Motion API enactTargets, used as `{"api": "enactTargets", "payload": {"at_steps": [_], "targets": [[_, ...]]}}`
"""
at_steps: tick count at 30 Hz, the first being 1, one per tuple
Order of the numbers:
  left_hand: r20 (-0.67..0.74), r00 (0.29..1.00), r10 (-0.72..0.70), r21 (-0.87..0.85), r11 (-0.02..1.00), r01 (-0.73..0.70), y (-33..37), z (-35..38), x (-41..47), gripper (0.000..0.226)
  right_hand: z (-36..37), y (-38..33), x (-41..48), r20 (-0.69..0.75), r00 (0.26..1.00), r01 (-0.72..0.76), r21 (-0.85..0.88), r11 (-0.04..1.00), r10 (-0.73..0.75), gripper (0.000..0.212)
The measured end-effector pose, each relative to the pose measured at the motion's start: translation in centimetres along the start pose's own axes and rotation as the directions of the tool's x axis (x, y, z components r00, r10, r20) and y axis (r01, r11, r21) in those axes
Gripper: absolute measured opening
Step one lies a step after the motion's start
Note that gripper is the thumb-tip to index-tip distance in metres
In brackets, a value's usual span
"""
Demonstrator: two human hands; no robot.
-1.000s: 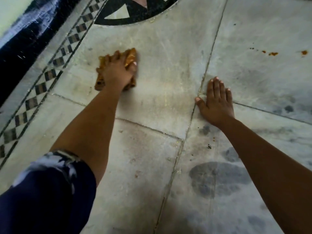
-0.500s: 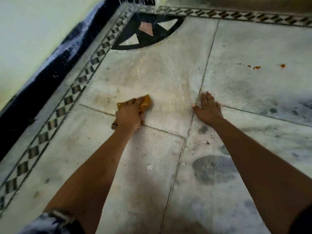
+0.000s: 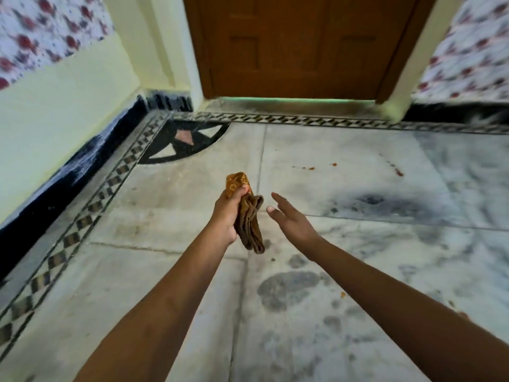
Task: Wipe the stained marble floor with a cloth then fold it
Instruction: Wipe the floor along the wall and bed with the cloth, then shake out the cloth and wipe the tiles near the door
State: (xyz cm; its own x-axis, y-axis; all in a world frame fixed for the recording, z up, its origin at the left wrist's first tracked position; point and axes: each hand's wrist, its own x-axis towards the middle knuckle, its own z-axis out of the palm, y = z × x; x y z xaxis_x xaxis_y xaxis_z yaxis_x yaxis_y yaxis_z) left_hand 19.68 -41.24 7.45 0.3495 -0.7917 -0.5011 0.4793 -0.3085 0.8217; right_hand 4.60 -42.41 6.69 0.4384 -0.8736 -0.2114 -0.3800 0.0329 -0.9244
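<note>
My left hand is raised above the marble floor and grips a bunched brown-orange cloth, which hangs down from the fist with one corner sticking up. My right hand hovers just right of the cloth, fingers spread, palm turned toward it, touching nothing. Small orange stains dot the floor farther back, with more red-orange spots to the right.
A wooden door stands at the back behind a dark threshold. A pale yellow wall with black skirting runs along the left. A checkered inlay border and a dark star inlay edge the floor. Dark grey patches mark the near marble.
My left hand has lifted the cloth off the floor and holds it up. My right hand has come off the floor and moved toward the cloth. The view has tilted up to the door.
</note>
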Motion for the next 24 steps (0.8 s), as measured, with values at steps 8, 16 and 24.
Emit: {"api": "enactTargets", "payload": {"at_steps": [8, 16, 24], "targets": [[0.005, 0.998, 0.056, -0.065, 0.996, -0.055, 2.4, 8.6, -2.0, 0.051, -6.2, -3.1, -3.2, 0.117, 0.985, 0.14, -0.114, 0.983, -0.127, 0.057], [0.165, 0.975, -0.146, 0.238, 0.966, 0.104, 7.9, 10.4, -5.3, 0.044, -11.1, -6.9, -1.6, -0.07, 0.981, 0.164, -0.186, 0.969, -0.179, 0.02], [0.074, 0.997, 0.029, 0.37, 0.927, -0.054, 6.9, 11.5, -7.5, 0.062, -9.8, -8.0, -2.3, -0.146, 0.985, 0.144, 0.389, 0.91, -0.094, 0.018]]}}
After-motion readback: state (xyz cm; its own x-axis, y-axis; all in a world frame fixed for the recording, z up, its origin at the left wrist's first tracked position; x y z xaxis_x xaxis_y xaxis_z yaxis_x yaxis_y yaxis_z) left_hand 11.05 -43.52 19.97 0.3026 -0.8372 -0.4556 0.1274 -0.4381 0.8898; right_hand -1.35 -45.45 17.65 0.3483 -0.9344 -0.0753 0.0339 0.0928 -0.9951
